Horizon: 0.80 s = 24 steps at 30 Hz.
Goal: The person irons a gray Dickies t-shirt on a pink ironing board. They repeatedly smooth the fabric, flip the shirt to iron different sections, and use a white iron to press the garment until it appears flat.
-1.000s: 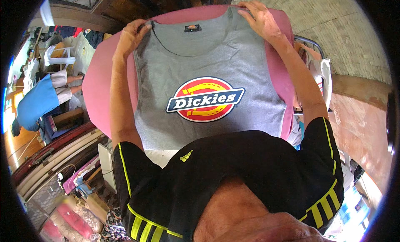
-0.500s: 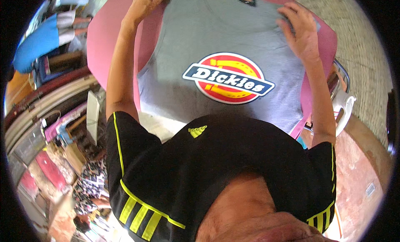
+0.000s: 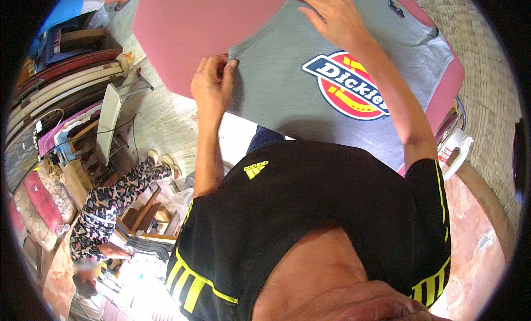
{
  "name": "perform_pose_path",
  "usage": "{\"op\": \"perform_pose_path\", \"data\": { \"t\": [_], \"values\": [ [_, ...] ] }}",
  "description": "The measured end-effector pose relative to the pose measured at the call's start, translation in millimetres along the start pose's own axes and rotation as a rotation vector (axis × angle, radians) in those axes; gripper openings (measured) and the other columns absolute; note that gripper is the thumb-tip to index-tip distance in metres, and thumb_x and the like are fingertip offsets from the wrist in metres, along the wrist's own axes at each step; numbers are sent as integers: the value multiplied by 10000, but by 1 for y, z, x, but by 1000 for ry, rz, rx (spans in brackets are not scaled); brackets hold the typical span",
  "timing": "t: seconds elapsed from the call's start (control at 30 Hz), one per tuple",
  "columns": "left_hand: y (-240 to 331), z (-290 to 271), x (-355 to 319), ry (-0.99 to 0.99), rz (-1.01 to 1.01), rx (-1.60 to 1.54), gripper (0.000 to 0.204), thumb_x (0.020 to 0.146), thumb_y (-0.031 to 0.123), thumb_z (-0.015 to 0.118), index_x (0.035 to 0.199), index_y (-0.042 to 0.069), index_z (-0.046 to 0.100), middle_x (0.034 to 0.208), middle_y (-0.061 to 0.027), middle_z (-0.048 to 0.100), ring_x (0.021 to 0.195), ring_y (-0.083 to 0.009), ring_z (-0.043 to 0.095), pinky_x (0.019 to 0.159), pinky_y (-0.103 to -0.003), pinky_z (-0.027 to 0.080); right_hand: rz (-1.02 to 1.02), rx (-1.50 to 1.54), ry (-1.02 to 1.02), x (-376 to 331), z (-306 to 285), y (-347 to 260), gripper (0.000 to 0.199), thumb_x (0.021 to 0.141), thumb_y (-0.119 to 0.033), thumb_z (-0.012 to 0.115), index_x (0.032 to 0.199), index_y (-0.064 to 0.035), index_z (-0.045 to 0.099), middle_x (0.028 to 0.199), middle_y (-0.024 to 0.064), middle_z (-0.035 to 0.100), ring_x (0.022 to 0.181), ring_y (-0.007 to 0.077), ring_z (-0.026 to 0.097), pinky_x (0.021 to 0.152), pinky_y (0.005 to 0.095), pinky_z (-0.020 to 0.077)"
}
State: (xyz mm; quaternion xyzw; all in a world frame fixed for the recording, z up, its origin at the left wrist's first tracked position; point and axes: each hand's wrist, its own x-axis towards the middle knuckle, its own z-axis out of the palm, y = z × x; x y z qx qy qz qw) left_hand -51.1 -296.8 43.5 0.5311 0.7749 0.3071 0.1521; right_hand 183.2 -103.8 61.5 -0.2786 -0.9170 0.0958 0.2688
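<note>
A grey T-shirt (image 3: 271, 72) with a round red, yellow and blue print lies spread over a pink tabletop (image 3: 188, 33). My left hand (image 3: 213, 89) is at the shirt's left edge, fingers and thumb closed on the cloth. Farther up, my right hand (image 3: 334, 19) reaches across the shirt to its upper left edge. Its thumb and fingers are apart, the fingertips close to the cloth. My right forearm covers part of the print. A small dark label (image 3: 396, 8) shows near the shirt's far right.
Stacked boards and folded goods (image 3: 66, 83) line the left side. A folding table (image 3: 108, 122) stands on the tiled floor. Another person in patterned clothes (image 3: 110, 199) is at the lower left, by a rack. A white chair (image 3: 456, 149) is at the table's right.
The shirt has shifted right and turned on the table, baring more pink at left. My left hand came down to its left edge; my right hand moved left across it.
</note>
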Motion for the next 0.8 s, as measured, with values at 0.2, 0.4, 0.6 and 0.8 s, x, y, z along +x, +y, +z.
{"op": "perform_pose_path", "data": {
  "t": [0.2, 0.4, 0.6, 0.8],
  "values": [
    [-12, -4, -6, 125, 40, -81, 196, 875, 228, 715, 898, 36, 685, 788, -100, 634, 697, -265, 611, 650, -382, 478, 69, -90, -51, 9, 38, -8, 436, 858, -235, 659, 1259, -92, 568, 1371, 146, 483, 1245, 363, 449, 1004, 507, 396],
    [-38, -31, -38, -2, 189, 112, 241, 798, 278, 783, 838, 67, 675, 823, -80, 574, 788, -283, 533, 711, -409, 424, -134, 104, -69, 22, 71, -96, 204, 853, -257, 709, 1030, -156, 697, 1165, 42, 617, 1157, 256, 544, 965, 455, 405],
    [-36, -32, -33, -40, 283, 56, 247, 768, 222, 803, 870, 68, 641, 889, -88, 586, 838, -297, 524, 757, -416, 406, -65, 119, -74, 20, 100, -100, 194, 813, -320, 733, 938, -175, 702, 1099, -6, 607, 1104, 232, 540, 905, 444, 404],
    [-29, -54, -61, -697, 213, -341, 165, 794, 82, 786, 838, 34, 634, 763, -94, 659, 638, -226, 620, 585, -330, 483, 20, 335, -5, 8, 76, -106, 179, 840, -274, 720, 975, -158, 699, 1090, 30, 617, 1086, 228, 550, 917, 430, 420]
  ]
}}
